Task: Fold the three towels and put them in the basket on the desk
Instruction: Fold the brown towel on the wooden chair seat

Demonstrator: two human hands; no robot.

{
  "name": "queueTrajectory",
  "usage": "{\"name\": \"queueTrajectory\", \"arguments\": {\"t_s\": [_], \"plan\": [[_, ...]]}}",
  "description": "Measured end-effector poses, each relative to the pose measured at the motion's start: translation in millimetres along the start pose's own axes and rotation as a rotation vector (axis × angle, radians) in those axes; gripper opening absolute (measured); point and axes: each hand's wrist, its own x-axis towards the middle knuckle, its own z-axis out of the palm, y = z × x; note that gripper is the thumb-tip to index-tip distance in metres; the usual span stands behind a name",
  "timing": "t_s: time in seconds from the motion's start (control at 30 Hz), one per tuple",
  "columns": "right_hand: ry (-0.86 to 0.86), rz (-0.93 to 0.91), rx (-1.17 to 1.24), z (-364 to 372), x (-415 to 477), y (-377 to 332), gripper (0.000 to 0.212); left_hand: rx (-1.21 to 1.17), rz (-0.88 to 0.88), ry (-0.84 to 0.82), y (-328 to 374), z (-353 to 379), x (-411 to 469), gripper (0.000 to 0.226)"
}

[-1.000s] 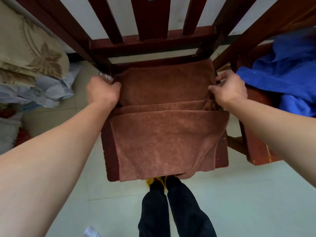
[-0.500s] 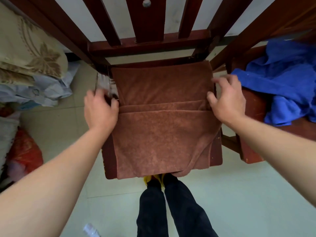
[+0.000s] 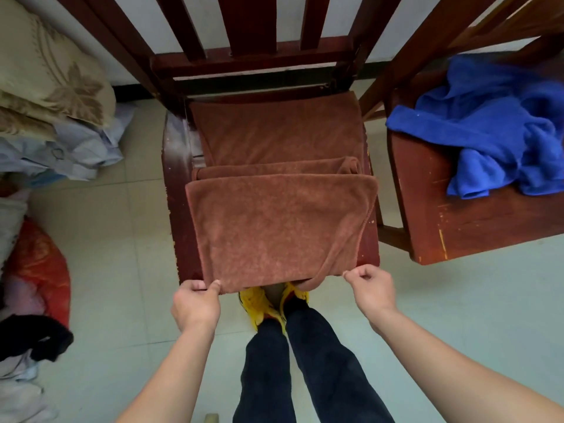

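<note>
A moment ago both hands were up at the sides of the brown towel (image 3: 274,221), by the fold. Now I see them down at its near edge, the part that hangs off the chair (image 3: 177,190). I think one fold is done and the next is starting. The left hand (image 3: 195,303) pinches the near left corner with bent fingers (image 3: 195,284). The right hand (image 3: 370,288) pinches the near right corner. A blue towel (image 3: 494,129) waits on the next chair (image 3: 457,221) — no basket in sight.

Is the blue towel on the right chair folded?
Not folded. The blue towel lies crumpled in a heap on the chair seat, with loose wrinkles, no flat layers.
</note>
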Motion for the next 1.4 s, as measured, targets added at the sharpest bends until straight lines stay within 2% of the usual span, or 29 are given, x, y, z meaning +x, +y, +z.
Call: {"name": "queueTrajectory", "arguments": {"t_s": [0.03, 0.13, 0.2, 0.4, 0.47, 0.57, 0.7, 0.87, 0.93, 1.07, 1.13, 1.4], "plan": [[0.019, 0.021, 0.067, -0.3, 2.7, -2.7, 0.013, -0.006, 0.017, -0.004, -1.1, -0.5, 2.6, 0.022], [0.012, 0.104, 0.231, -0.4, 1.6, -11.1, 0.037, -0.070, 0.092, -0.013, -4.0, -10.3, -6.0, 0.030], [0.024, 0.120, 0.280, 2.5, 2.3, -15.3, 0.042, -0.145, 0.135, -0.016, -5.1, -14.4, -13.6, 0.031], [0.122, -0.064, 0.145, 8.8, -3.6, 9.0, 0.027, -0.323, 0.209, -0.082, -33.7, -25.3, -22.8, 0.032], [0.099, -0.066, 0.238, -0.4, -14.9, 19.5, 0.025, -0.335, 0.234, -0.087, -45.8, -32.5, -32.5, 0.027], [0.047, -0.032, 0.345, -19.4, -42.8, 38.4, 0.011, -0.326, 0.249, -0.111, -72.7, -46.8, -53.3, 0.018], [0.119, -0.016, 0.486, -45.3, -90.3, 69.4, 0.025, -0.330, 0.227, -0.190, -114.5, -68.2, -85.8, 0.017], [0.227, -0.195, 0.280, -71.3, -140.8, 121.7, 0.053, -0.319, 0.186, -0.224, -162.7, -94.3, -130.0, 0.025], [0.179, -0.212, 0.281, -76.1, -148.7, 138.0, 0.049, -0.329, 0.174, -0.232, -177.1, -96.4, -142.4, 0.025], [-0.101, -0.130, 0.373, -82.6, -163.3, 174.3, 0.027, -0.332, 0.114, -0.217, -214.9, -92.8, -163.1, 0.024], [-0.185, -0.089, 0.371, -84.3, -163.8, 196.3, 0.021, -0.333, 0.077, -0.203, -235.6, -87.2, -169.7, 0.024], [-0.245, 0.031, 0.418, -103.8, -167.9, 260.1, 0.013, -0.415, -0.038, -0.180, -278.5, -72.1, -206.3, 0.022]]}}
